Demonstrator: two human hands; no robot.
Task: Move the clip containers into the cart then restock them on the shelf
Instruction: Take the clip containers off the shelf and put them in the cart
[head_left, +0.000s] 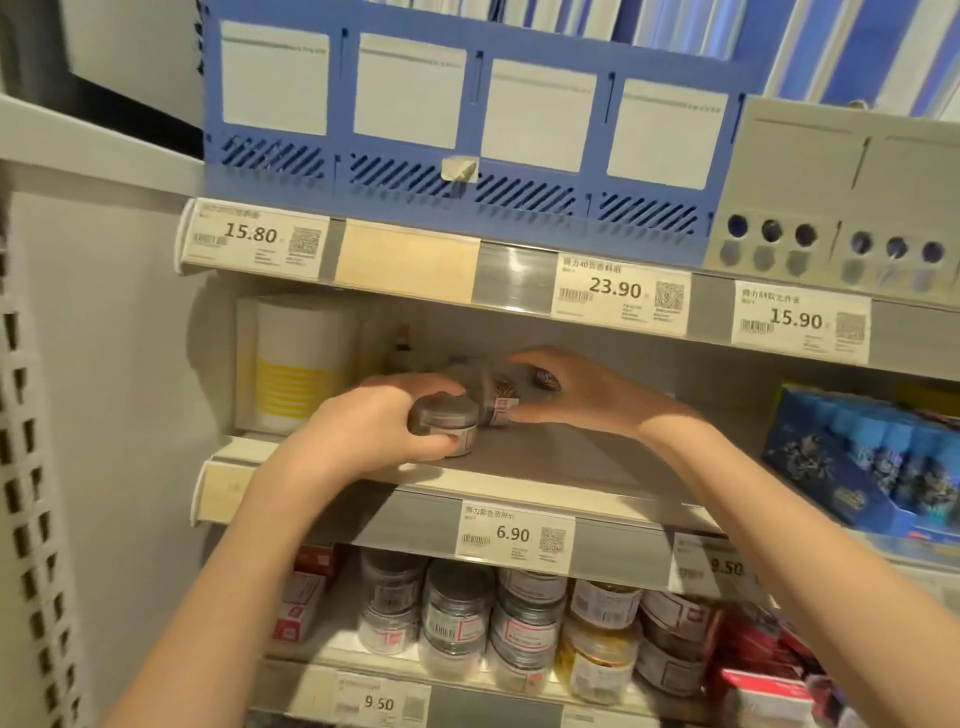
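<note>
Both my hands reach into the middle shelf (545, 457). My left hand (379, 426) grips a small round clip container (447, 418) with a grey lid, low over the shelf board. My right hand (576, 395) is wrapped around another clip container (496, 392) just behind it, thumb under its label. A further small container (545, 378) lies tipped by my right fingers. The cart is out of view.
A white and yellow cylinder pack (301, 358) stands at the shelf's left. Blue boxes (872, 467) fill the right. Several clip jars (519, 623) are stacked on the shelf below. A blue file rack (457, 130) sits above. A perforated upright (31, 467) bounds the left.
</note>
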